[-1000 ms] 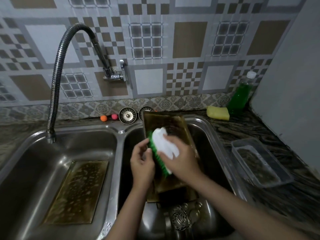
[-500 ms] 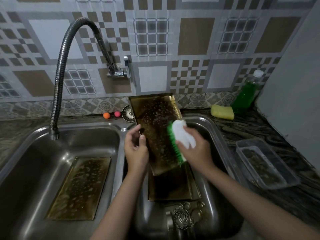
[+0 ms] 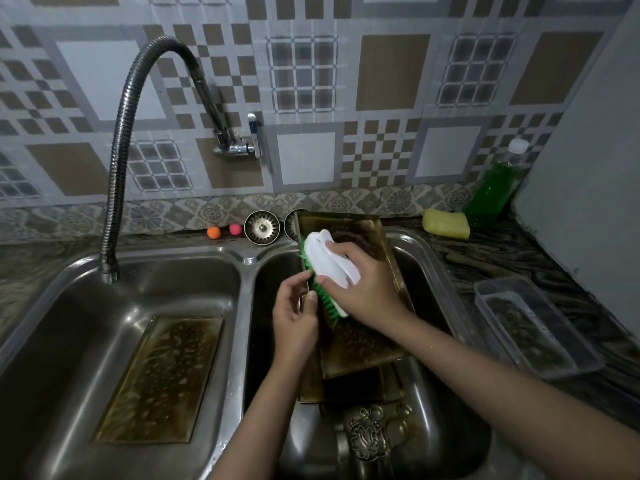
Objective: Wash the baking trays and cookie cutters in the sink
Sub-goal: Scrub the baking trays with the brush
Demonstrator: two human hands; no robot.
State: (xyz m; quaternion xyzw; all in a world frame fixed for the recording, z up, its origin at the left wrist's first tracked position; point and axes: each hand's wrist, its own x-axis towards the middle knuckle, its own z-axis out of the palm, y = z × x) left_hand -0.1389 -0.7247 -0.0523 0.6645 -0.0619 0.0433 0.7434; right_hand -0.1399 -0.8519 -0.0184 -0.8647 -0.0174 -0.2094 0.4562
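A gold baking tray stands tilted in the right sink basin, its top edge near the back rim. My left hand grips its left edge. My right hand holds a white scrub brush with green bristles pressed against the tray's upper left part. Under it lies a second gold tray. A metal cookie cutter lies at the front of the same basin. A third soapy tray lies flat in the left basin.
A flexible faucet ends over the left basin. Two sink strainers, an orange ball and a pink ball sit on the back ledge. A yellow sponge, green soap bottle and clear plastic container are on the right counter.
The tray was raised high half a second ago and has come back down into the basin. The brush has shifted from the tray's right edge to its upper left.
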